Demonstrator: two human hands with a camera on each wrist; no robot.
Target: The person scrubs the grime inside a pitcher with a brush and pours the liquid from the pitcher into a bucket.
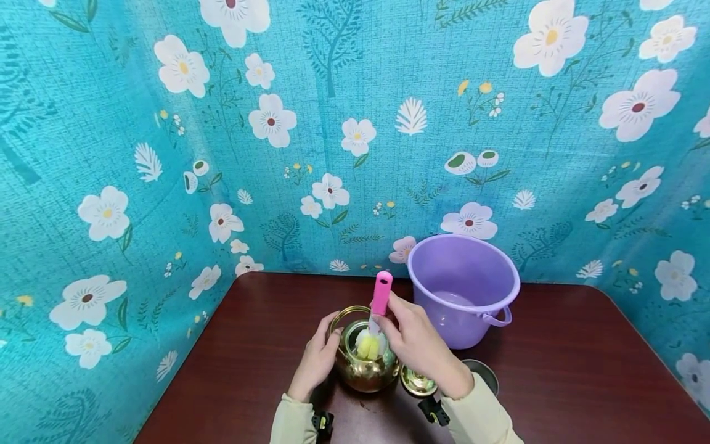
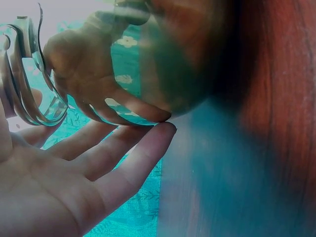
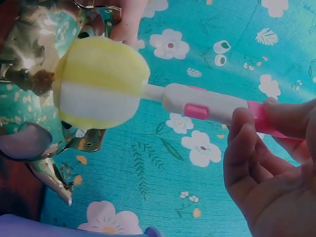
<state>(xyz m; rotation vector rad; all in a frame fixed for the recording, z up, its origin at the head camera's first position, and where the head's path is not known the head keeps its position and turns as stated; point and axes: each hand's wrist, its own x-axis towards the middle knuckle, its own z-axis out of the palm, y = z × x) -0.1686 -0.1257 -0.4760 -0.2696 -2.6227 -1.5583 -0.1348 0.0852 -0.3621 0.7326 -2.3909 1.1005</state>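
A shiny gold teapot point(image 1: 366, 377) stands uncovered on the table, its hoop handle raised at the back. My left hand point(image 1: 317, 361) holds it on the left, thumb near the handle and rim. In the left wrist view, fingertips point(image 2: 165, 129) rest on the mirror-like side. My right hand point(image 1: 418, 339) grips a sponge brush by its pink and white handle point(image 1: 381, 293), which points upward. The yellow and white sponge head point(image 3: 101, 81) is at the teapot's mouth. Right beside the pot, partly under my right forearm, lies a gold lid point(image 1: 417, 383).
A purple bucket point(image 1: 466, 327) stands at the back right, its handle hanging to the right. Behind my right wrist a small round dish point(image 1: 484, 376) is partly hidden. The dark brown table point(image 1: 566, 357) meets a floral teal cloth point(image 1: 355, 203) at the back.
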